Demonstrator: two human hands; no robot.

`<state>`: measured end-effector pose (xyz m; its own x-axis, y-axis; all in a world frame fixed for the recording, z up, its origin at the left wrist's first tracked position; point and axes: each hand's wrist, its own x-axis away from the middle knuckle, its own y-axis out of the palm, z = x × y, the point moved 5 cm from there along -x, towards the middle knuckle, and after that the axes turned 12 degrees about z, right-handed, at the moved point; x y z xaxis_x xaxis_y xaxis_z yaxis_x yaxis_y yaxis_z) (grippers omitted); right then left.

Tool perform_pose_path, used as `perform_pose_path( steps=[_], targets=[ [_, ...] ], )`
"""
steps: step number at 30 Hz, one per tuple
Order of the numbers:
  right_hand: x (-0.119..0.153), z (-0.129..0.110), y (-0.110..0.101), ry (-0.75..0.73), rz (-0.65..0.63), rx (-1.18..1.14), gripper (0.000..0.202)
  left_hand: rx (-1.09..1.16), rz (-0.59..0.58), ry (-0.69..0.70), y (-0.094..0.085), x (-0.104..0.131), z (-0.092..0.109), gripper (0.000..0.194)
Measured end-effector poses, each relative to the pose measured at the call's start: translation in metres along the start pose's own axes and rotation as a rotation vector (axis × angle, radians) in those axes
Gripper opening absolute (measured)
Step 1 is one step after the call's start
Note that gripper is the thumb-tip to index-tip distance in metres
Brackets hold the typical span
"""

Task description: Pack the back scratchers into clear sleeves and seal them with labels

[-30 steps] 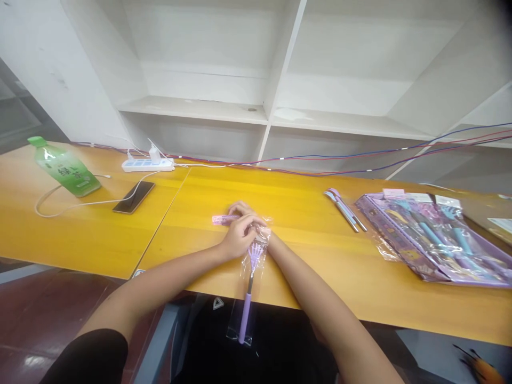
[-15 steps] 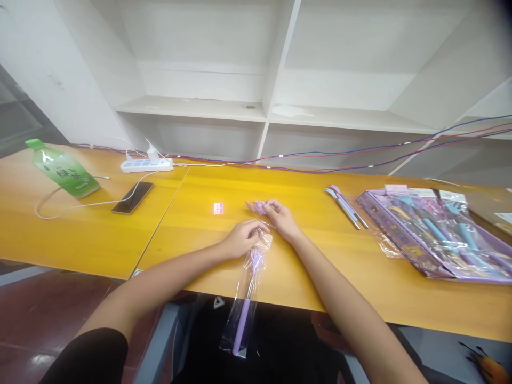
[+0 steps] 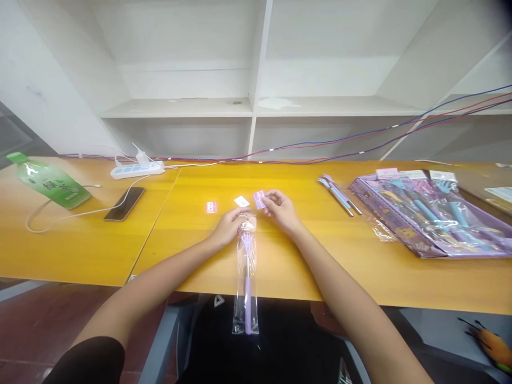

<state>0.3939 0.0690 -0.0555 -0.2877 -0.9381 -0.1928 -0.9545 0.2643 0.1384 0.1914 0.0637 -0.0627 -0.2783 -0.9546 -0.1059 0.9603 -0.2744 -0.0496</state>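
Note:
My left hand (image 3: 228, 228) pinches the top end of a clear plastic bag (image 3: 240, 266). Inside that bag is a purple back scratcher (image 3: 248, 298) with a hand-shaped head and a metal shaft; its handle hangs past the table edge. Between the thumb and fingers of my right hand (image 3: 283, 212) is a small purple printed card (image 3: 259, 199), held just above the table. A white card (image 3: 241, 201) lies between my hands, beyond the bag's top. Farther left, a pink card (image 3: 212, 207) rests on the wood.
Two loose back scratchers (image 3: 339, 195) lie right of my hands. Beside them, a purple display box (image 3: 400, 232) holds several bagged ones. At left are a phone (image 3: 125, 204), a green bottle (image 3: 54, 184) and a white power strip (image 3: 138, 169). Cables run along the back, before white shelves (image 3: 180, 106).
The white card now shows on the table between my hands. My right hand's purple card is turned up more clearly. The bag has swung straighter, and the whole view has shifted slightly.

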Motion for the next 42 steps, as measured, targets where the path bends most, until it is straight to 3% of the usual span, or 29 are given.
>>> perform_pose_path(
  steps=[8, 16, 23, 30, 37, 42],
  targets=[
    [0.006, 0.005, 0.011, 0.012, -0.111, 0.038, 0.056, 0.235, 0.044, -0.204, 0.001, -0.003, -0.004, 0.049],
    [0.006, 0.000, 0.006, -0.032, -0.097, 0.098, 0.049, 0.322, -0.022, -0.218, 0.004, -0.003, -0.005, 0.052],
    [0.010, -0.001, 0.006, -0.148, -0.093, 0.349, 0.032, 0.464, -0.014, -0.298, 0.005, -0.002, -0.007, 0.048],
    [0.011, -0.010, 0.006, -0.211, -0.094, 0.336, 0.030, 0.516, -0.025, -0.350, 0.005, 0.001, -0.003, 0.052],
    [0.015, -0.018, 0.007, -0.259, -0.043, 0.373, 0.028, 0.603, -0.106, -0.366, 0.007, 0.000, 0.001, 0.052],
    [0.017, -0.022, 0.007, -0.280, -0.057, 0.398, 0.026, 0.617, -0.086, -0.377, 0.006, 0.000, 0.003, 0.052]
  ],
)
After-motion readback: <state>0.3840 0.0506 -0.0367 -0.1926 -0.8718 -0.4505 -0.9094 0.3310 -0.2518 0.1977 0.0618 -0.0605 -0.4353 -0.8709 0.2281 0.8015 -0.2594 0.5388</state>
